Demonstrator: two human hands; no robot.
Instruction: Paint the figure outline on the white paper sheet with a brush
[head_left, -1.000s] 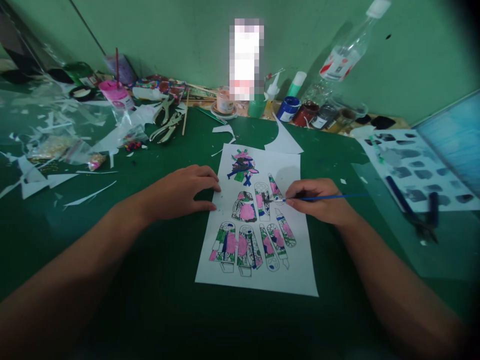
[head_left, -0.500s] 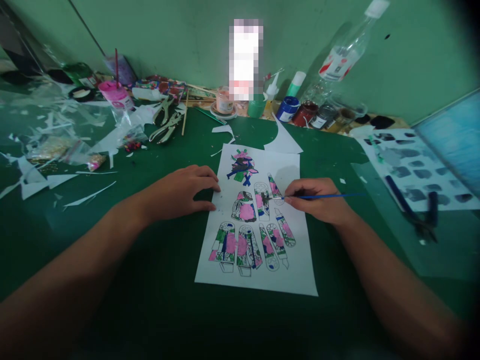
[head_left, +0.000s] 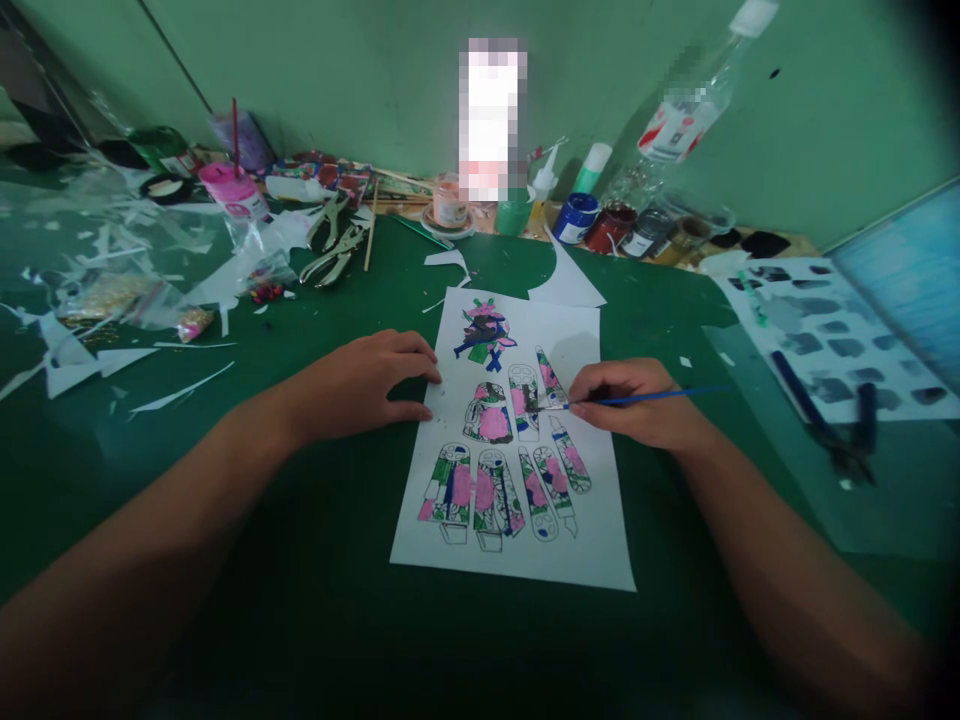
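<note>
A white sheet of paper [head_left: 517, 571] lies on the green table, printed with outlined doll-like parts partly coloured pink, green, blue and dark. In my right hand [head_left: 634, 403] is a thin blue paintbrush [head_left: 667, 395], pinched near its bristle end. Its tip rests at a dark patch on the upper middle printed piece. My left hand [head_left: 382, 380] lies at the sheet's left edge, thumb and fingers apart, fingertips touching the paper, nothing held.
Paint jars, among them a blue jar [head_left: 576, 218] and a pink jar [head_left: 234, 192], line the back by the wall. Hole-punch pliers [head_left: 335, 256] and paper scraps lie back left. Dark-handled pliers [head_left: 825, 415] and a paint-dabbed sheet [head_left: 900, 400] are at right. A clear bottle [head_left: 686, 110] stands behind.
The brush tip has shifted slightly down on the printed piece, with a small tilt of my right hand. My left hand and the sheet look the same.
</note>
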